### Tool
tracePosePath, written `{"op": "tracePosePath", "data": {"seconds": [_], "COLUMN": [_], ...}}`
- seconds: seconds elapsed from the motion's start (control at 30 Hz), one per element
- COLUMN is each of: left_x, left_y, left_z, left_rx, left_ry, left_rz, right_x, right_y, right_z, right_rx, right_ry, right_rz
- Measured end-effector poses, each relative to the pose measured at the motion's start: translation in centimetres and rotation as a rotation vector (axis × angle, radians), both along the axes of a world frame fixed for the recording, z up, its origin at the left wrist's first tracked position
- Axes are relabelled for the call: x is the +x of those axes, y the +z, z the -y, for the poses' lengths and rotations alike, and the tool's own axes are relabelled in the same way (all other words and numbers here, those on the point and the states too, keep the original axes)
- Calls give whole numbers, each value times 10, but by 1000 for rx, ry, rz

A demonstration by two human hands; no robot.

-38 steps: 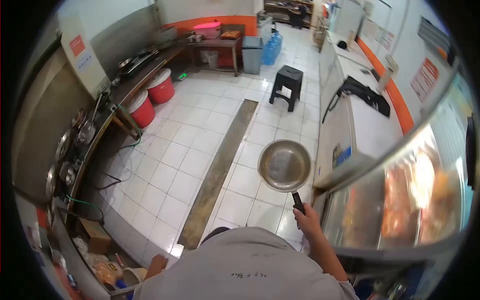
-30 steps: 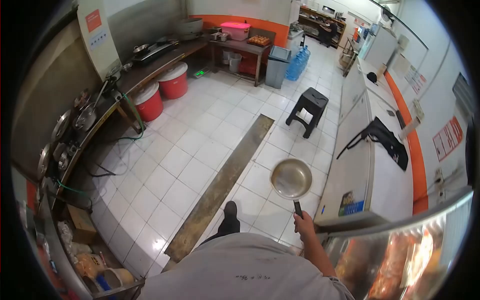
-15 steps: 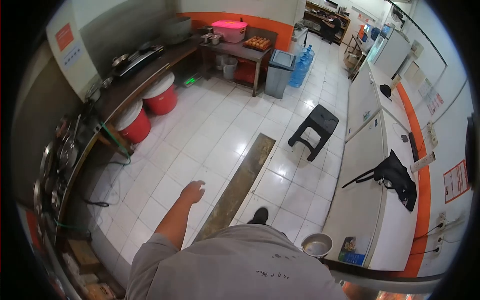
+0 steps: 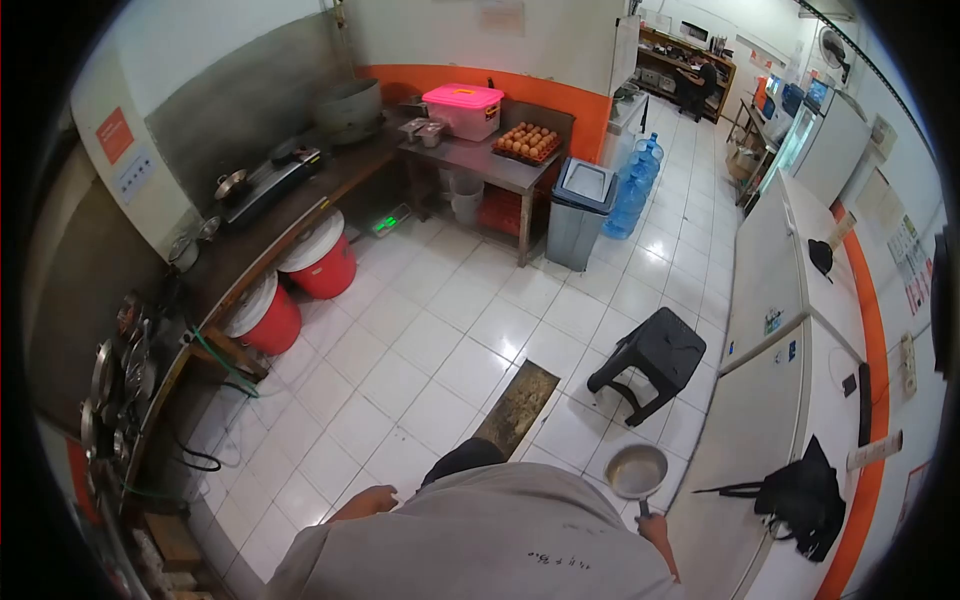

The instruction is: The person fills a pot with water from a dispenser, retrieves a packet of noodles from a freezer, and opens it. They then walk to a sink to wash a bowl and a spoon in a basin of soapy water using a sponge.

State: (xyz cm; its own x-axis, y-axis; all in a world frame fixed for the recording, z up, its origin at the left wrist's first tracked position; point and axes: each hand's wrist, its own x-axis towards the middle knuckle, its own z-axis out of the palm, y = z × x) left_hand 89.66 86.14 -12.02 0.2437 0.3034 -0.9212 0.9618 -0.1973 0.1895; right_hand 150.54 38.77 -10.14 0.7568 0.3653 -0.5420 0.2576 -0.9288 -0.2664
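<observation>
Your right hand (image 4: 654,528) has its fingers wrapped around the dark handle of the frying pan (image 4: 637,470), which you hold out above the tiled floor (image 4: 430,365), just short of the black stool (image 4: 662,352) and left of the white freezer (image 4: 750,425). Your left hand (image 4: 370,499) hangs beside your shirt (image 4: 460,540); how far its fingers open, I cannot tell.

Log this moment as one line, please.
right hand: holds pan by handle | left hand: nothing visible in it | stool: upright, beyond pan
</observation>
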Motion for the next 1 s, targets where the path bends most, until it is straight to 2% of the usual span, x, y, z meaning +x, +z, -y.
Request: {"op": "tracePosePath", "data": {"seconds": [0.03, 0.07, 0.17, 0.3, 0.4, 0.47, 0.53, 0.6, 0.67, 0.8, 0.87, 0.9, 0.93, 0.97, 1.0], "left_x": [13, 28, 96, 217, 342, 437, 539, 623, 685, 758, 785, 796, 792, 802, 802], "left_y": [2, -1, -18, -48, -63, -38, 40, 64, 55, 43, 34, 29, -5, -10, -43], "left_z": [-14, -33, -110, -253, -381, -467, -519, -550, -569, -588, -578, -572, -571, -566, -562], "left_rx": [-15, -28, -45, 9, 203, 335, 459, 498, 499, 485, 381, 203, 185, 92, 89], "left_ry": [29, 56, 67, -44, -168, -175, -167, -129, -45, -190, -232, -241, -415, -512, -535], "left_rz": [-23, -40, -47, -23, 66, 232, 354, 513, 665, 663, 446, 317, 352, 277, 218], "right_x": [29, 52, 113, 164, 179, 192, 210, 224, 243, 306, 355, 380, 408, 440, 476], "right_y": [10, 28, 69, 79, 99, 123, 114, 96, 75, 76, 61, 57, 57, 55, 53], "right_z": [-40, -82, -198, -289, -323, -342, -341, -333, -331, -361, -377, -386, -391, -398, -407], "right_rx": [179, 282, 390, 500, 496, 430, 424, 415, 492, 499, 483, 495, 545, 592, 605], "right_ry": [-331, -411, -499, -597, -664, -590, -696, -787, -835, -960, -959, -961, -1016, -1067, -1107], "right_rz": [-169, -199, -168, -201, -134, -58, -59, -48, 27, -21, 57, 47, 5, -34, -66]}}
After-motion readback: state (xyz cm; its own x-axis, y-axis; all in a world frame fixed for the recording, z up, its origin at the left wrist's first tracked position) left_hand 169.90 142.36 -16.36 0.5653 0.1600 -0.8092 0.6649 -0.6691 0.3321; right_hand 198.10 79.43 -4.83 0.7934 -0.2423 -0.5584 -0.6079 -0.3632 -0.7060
